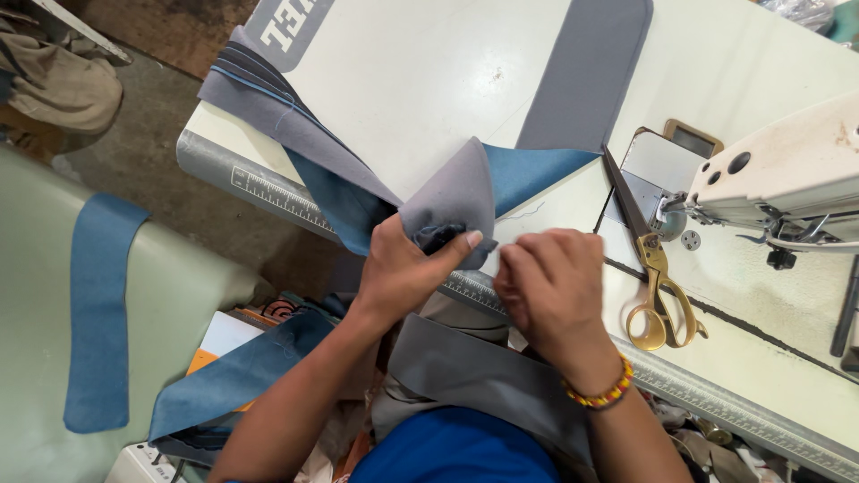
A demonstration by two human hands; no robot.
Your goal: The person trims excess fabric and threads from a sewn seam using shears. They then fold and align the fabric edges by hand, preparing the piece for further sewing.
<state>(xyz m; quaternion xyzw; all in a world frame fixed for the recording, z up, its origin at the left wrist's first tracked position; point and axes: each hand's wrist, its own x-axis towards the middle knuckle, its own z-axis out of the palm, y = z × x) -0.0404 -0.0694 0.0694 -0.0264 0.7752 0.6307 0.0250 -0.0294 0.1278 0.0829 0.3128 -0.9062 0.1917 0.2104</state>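
My left hand pinches a folded grey and blue fabric piece at the front edge of the white sewing table, thumb pressed on the bunched dark corner. My right hand, with a beaded bracelet at the wrist, is closed next to it, fingers curled near the same fabric edge; what it grips is hidden. A long strip of grey and blue cloth trails off to the left rear of the table.
Gold-handled scissors lie right of my right hand. A white sewing machine stands at the right. A grey fabric strip lies on the table. Blue fabric strips drape over a pale green surface at left.
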